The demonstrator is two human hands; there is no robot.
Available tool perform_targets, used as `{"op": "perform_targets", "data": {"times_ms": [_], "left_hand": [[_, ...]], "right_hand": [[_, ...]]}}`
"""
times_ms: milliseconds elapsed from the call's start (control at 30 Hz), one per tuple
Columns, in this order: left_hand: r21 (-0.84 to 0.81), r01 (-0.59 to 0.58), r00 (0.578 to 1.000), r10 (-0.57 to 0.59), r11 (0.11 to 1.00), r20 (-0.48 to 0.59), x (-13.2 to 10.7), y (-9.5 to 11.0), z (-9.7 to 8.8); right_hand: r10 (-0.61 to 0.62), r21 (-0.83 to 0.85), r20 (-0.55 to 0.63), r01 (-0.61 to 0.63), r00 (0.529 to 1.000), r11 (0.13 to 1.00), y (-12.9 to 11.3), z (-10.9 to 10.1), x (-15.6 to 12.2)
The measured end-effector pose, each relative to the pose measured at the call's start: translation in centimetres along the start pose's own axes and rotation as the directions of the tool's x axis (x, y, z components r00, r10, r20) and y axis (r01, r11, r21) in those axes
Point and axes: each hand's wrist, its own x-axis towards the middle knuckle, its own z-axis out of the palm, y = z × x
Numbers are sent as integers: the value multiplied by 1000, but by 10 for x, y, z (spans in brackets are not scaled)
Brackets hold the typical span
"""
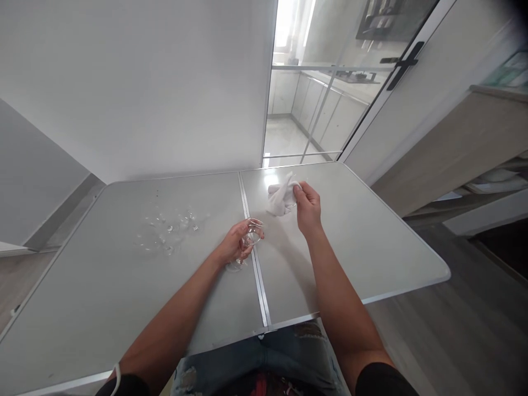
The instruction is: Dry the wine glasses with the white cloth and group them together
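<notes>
My left hand point(235, 242) is wrapped round a small clear stemmed glass point(251, 237), whose foot rests near the table's centre seam. My right hand point(307, 204) is closed on a crumpled white cloth point(280, 197), held just above the grey table point(124, 297) a little beyond the glass. The cloth and the glass are apart. Several more clear glasses point(167, 234) stand grouped on the left half of the table.
The folding table has a metal seam point(256, 264) down its middle and a wall behind it. A glass sliding door point(330, 82) opens onto a kitchen beyond. A wooden shelf unit point(462, 148) stands to the right. My jeans show below the table's near edge.
</notes>
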Motion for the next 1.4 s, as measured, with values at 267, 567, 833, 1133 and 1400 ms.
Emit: {"op": "perform_targets", "data": {"times_ms": [267, 567, 833, 1133, 1400], "left_hand": [[-31, -28, 995, 25, 999, -94, 2, 1, 0], [-23, -55, 994, 52, 998, -91, 6, -6, -4], [-33, -132, 972, 123, 991, -199, 7, -11, -2], [98, 1, 999, -5, 995, 38, 0, -8, 3], [-50, 142, 976, -131, 989, 175, 0, -7, 3]], "right_hand": [[-62, -123, -33, 57, 998, 991, 5, 6, -3], [132, 76, -57, -127, 990, 989, 17, 32, -13], [-20, -145, 610, 136, 792, 980, -3, 29, -24], [77, -38, 886, -94, 458, 995, -18, 10, -17], [-15, 21, 910, -11, 415, 1000, -15, 10, -17]]}}
